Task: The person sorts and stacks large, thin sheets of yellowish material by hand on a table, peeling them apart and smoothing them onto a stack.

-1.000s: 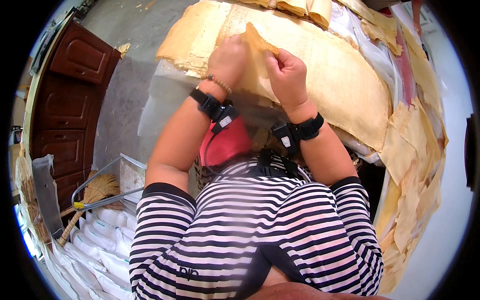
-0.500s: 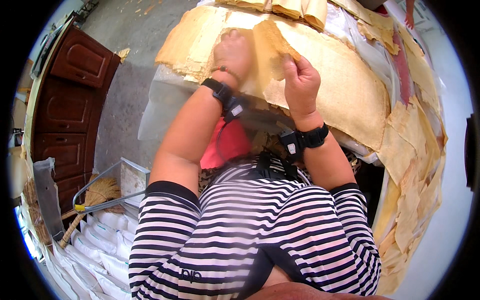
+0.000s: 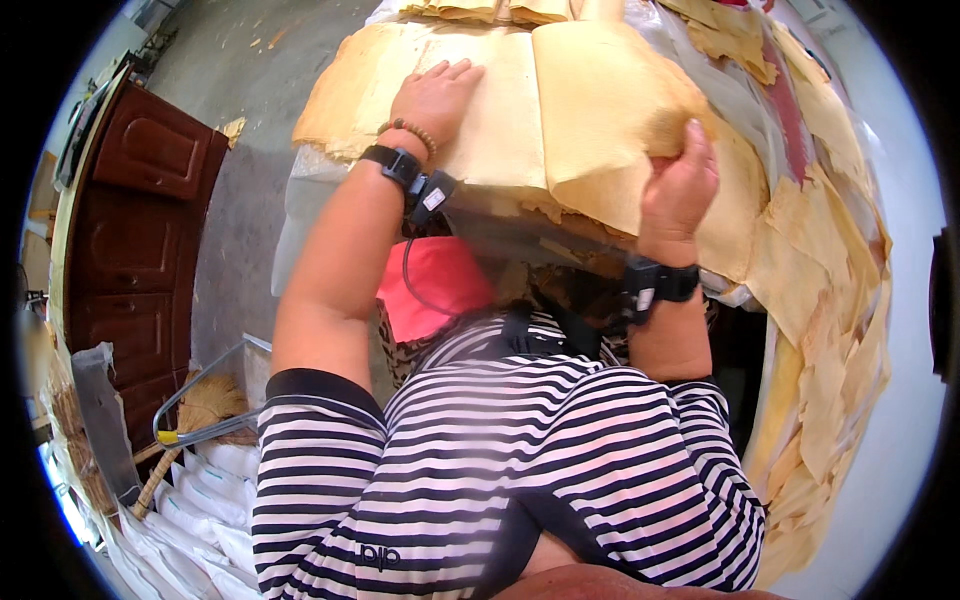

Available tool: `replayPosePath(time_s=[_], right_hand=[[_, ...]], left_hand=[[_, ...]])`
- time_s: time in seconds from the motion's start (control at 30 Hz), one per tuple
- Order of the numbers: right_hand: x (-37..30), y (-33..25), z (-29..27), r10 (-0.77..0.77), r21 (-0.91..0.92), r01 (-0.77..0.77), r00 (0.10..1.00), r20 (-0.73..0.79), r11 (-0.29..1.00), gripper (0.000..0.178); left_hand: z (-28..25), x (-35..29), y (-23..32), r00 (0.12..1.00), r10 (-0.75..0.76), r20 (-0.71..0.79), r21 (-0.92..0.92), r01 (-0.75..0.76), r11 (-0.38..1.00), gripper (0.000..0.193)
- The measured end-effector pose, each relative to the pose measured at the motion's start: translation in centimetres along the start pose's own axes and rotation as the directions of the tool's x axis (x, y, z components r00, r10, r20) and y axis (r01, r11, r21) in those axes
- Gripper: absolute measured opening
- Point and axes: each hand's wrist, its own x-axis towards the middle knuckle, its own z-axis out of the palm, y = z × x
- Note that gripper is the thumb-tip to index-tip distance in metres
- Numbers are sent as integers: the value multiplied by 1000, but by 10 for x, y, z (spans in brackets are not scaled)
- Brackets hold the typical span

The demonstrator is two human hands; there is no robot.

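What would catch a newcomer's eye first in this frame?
Most striking is the spread of thin yellow sheets covering the table at the top, with more hanging ragged down the right edge. The left hand lies flat on one sheet, while the right hand grips the edge of a lifted sheet. A dark red wooden cabinet stands at the far left.

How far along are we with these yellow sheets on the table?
Done: a flat sheet lies under the left hand. In hand: the right hand grips a folded tan sheet, lifted over the stack. Left: loose, torn sheets crowd the table's right side.
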Motion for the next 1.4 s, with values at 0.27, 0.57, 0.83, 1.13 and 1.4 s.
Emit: replayPosePath(time_s=[0.27,0.57,0.83,1.13,1.4], right_hand=[[14,-2,-50,344,118,-354,934,97,928,36],[11,27,-51,492,-62,-493,870,-34,868,35],[35,-17,-85,311,16,-313,936,-165,950,29],[79,-88,-159,134,84,-113,940,-312,990,29],[107,-177,-214,-25,67,56,918,-395,996,31]], left_hand=[[-22,9,42,893,214,-396,-203,-312,928,30],[-10,3,87,994,5,-107,-549,-63,833,53],[7,2,85,976,134,-172,-299,-182,937,43],[3,2,91,974,159,-162,-230,-194,954,38],[2,6,89,975,182,-127,-209,-206,956,40]])
